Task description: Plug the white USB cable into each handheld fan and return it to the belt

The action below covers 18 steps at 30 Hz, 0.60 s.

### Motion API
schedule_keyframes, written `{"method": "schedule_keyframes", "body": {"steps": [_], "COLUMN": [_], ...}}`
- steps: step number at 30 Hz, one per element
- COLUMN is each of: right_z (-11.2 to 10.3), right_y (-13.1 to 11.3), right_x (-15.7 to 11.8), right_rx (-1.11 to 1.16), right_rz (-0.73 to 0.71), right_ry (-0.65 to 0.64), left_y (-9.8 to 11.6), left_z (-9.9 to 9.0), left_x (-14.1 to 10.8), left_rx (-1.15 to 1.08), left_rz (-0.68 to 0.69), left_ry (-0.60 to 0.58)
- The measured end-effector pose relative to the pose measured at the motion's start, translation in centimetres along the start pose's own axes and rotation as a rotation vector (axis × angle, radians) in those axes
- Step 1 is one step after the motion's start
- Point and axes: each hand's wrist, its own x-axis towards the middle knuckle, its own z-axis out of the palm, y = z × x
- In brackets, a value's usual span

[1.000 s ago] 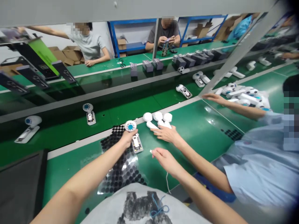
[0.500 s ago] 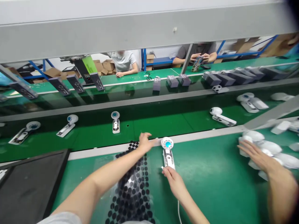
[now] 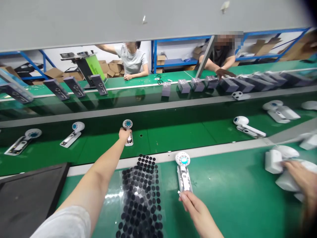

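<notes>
My left hand [image 3: 125, 133] reaches onto the sunken green belt, fingers closed round the neck of a white round-headed handheld device [image 3: 128, 140] with an opened handle. On the near green worktop lies a similar device [image 3: 184, 178], its head centre glowing light blue and its handle innards exposed. At the lower end of that handle, my right hand [image 3: 195, 206] pinches a small white plug [image 3: 179, 192]; whether the fingers also grip the handle is hidden. Between my arms is a clear sheet of black round stickers [image 3: 141, 198].
More white devices [image 3: 70, 134] lie along the belt. A black tray [image 3: 32, 195] sits at left. At right, another person's hand [image 3: 300, 173] touches piled white parts [image 3: 284, 152]. Grey boxes [image 3: 183, 86] line the far belt, with two people beyond. A grey beam [image 3: 111, 24] crosses overhead.
My left hand has moved forward and left from the worktop edge to a device on the belt and closed on it. My right hand stays at the lit device's lower end.
</notes>
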Motion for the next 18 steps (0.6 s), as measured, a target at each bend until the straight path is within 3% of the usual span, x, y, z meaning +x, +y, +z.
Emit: {"method": "schedule_keyframes", "body": {"steps": [5,11,14,16,18], "right_z": [-0.1,-0.1,0.2,0.4,0.7], "right_y": [-3.0,-6.4,-7.6,-8.1,-8.4], "right_x": [-2.1,-4.4,-5.4,-6.2,-6.8], "right_rx": [0.036,0.078,0.078,0.078,0.079], "right_rz": [-0.064,-0.194,-0.241,-0.261,-0.285], "right_ry": [0.006,0.036,0.037,0.03,0.022], "left_y": [0.2,0.5,0.4,0.3,0.3], "left_z": [-0.5,-3.1,-4.2,-4.6,-4.8], "left_x": [-5.9,-17.3,-22.6,-25.1,-26.8], "left_rx": [-0.402,-0.732,-0.858,-0.893,-0.892], "left_rz": [-0.079,-0.213,-0.382,-0.45,-0.401], "left_ry": [-0.326,-0.804,-1.025,-1.092,-1.077]}}
